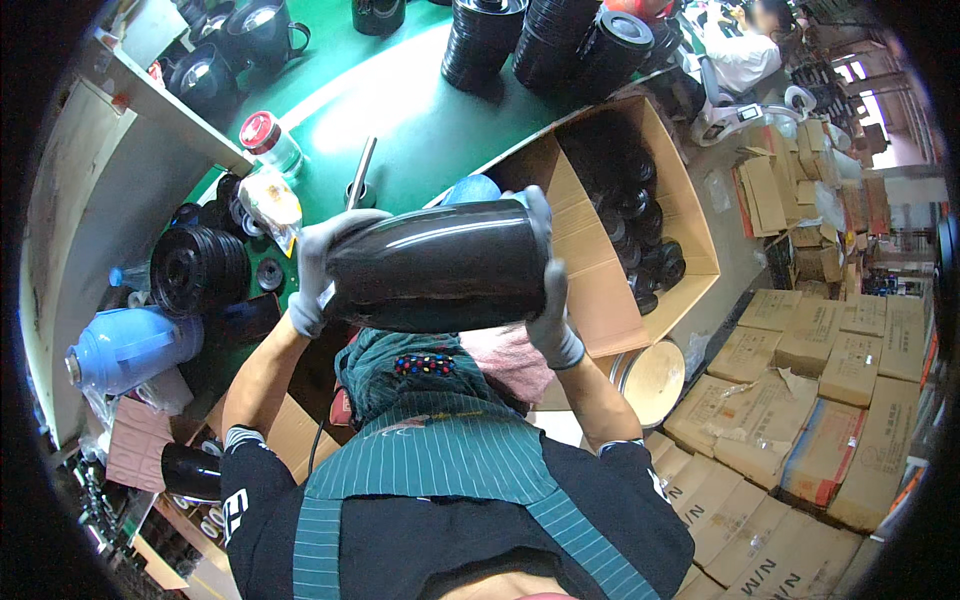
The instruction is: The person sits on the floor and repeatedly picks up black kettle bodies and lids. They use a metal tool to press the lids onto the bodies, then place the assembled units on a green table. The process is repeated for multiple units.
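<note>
A glossy black cylinder [435,268], like the shell of a vacuum jug, lies sideways in the air above my lap, between my two grey-gloved hands. Its left end is gripped by my left hand [322,268]; my right hand [546,290] closes around the right end, fingers over the far rim and thumb nearer to me. What is inside the cylinder is hidden. Just beyond it, a metal rod [364,165] stands tilted on the green table [410,115]. Part of a blue object [472,189] shows behind the cylinder's upper edge.
An open carton [690,292] of black round parts stands right of the table. Stacked black lids [482,45] and black jugs [258,35] line the far side. A red-lidded jar [268,138], black rings [200,268] and a blue jug [135,348] sit left. Sealed cartons [740,450] fill the right.
</note>
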The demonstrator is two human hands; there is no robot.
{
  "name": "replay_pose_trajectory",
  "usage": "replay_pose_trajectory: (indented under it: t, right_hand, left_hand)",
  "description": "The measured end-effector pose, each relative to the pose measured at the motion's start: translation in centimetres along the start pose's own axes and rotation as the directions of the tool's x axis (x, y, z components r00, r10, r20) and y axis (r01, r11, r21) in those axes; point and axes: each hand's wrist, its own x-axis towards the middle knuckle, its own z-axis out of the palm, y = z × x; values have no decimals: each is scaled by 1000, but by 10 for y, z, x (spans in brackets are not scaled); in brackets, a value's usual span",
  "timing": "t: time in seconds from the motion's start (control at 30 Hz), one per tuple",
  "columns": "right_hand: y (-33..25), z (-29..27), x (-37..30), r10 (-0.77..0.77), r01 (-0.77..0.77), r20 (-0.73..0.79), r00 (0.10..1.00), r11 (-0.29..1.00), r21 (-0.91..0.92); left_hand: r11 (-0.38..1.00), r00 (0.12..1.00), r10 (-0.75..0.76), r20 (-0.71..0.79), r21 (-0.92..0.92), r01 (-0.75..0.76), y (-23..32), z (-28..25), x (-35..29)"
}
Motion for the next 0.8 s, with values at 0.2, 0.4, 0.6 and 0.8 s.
replay_pose_trajectory:
  t: [0.2,0.4,0.6,0.8]
  right_hand:
    - [-1,-25,-14,344,-397,224,912,876,273]
    - [9,-32,-21,-175,211,124,977,887,-411]
    - [26,-48,-31,-66,49,-85,994,979,-196]
    - [-24,-115,9,57,-57,9,998,995,-79]
  left_hand:
    - [893,945,303,122,309,-326,13,-12,18]
    - [976,973,-171,157,-112,189,19,12,18]
    - [840,895,404,189,311,-445,36,13,31]
    - [893,911,404,86,181,-413,16,107,-20]
